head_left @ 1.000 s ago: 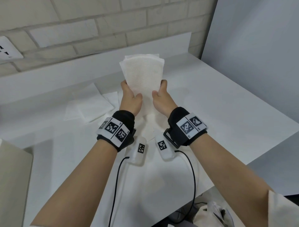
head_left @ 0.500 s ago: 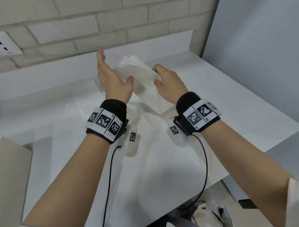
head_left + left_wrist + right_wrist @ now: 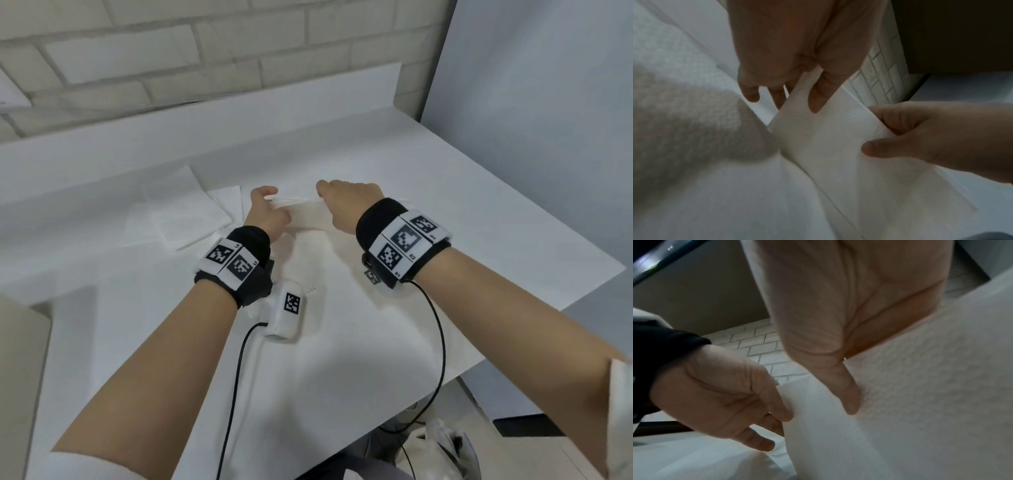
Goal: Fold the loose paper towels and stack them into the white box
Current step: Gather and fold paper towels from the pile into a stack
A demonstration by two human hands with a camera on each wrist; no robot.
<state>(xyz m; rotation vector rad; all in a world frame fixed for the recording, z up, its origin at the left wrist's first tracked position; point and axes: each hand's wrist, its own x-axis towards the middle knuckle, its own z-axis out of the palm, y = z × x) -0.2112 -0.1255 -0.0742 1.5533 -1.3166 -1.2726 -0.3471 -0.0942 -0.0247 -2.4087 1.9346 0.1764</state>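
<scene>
A white paper towel [image 3: 306, 214] stretches flat and low over the table between my two hands. My left hand [image 3: 269, 205] pinches its left end. In the left wrist view the thumb [image 3: 816, 97] lies on top of the towel [image 3: 828, 139] and the fingers go beneath it. My right hand [image 3: 330, 200] pinches the right end, its thumb [image 3: 849, 395] pressing on the towel [image 3: 838, 443]. Each wrist view also shows the other hand holding the sheet: right hand [image 3: 920, 138], left hand [image 3: 725, 394]. No box that is plainly white is in view.
Several loose towels [image 3: 181, 216] lie in a pile left of my hands. A large white sheet [image 3: 325, 359] covers the table under my arms. A pale box-like corner [image 3: 20, 377] stands at the lower left. The table's edge [image 3: 565, 301] runs on the right, a brick wall behind.
One second ago the towel stood upright between both hands. It was folded over, and both hands moved forward and down, so it now lies low and flat.
</scene>
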